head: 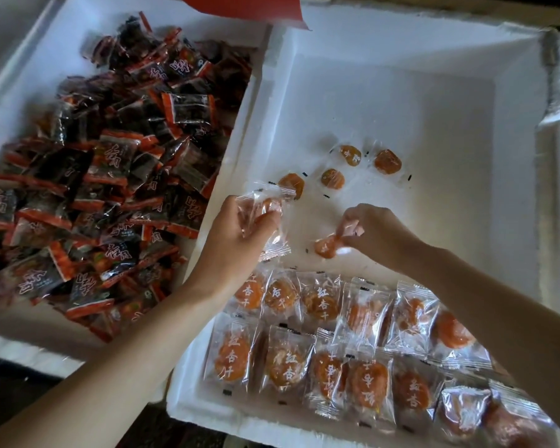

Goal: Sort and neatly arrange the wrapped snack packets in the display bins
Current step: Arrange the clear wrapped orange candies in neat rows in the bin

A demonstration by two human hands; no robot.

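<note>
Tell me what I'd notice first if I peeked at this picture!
First, the big jumbled heap of black-and-red plastic snack packets filling the left white foam bin. Next, neat rows of clear-wrapped orange fruit packets along the near side of the right white foam bin. Above them, the left hand grips a few clear packets and the right hand pinches one orange packet.

Left bin [29, 76] and right bin [401, 92]: plain white foam. Dark packets [110, 163] in the left bin: black with red-orange end strips and white lettering. Clear packets [320, 302] in the right bin: transparent wrap, orange contents, pale lettering, small black edge marks. Sheet [240, 8] at top: plain red.
</note>
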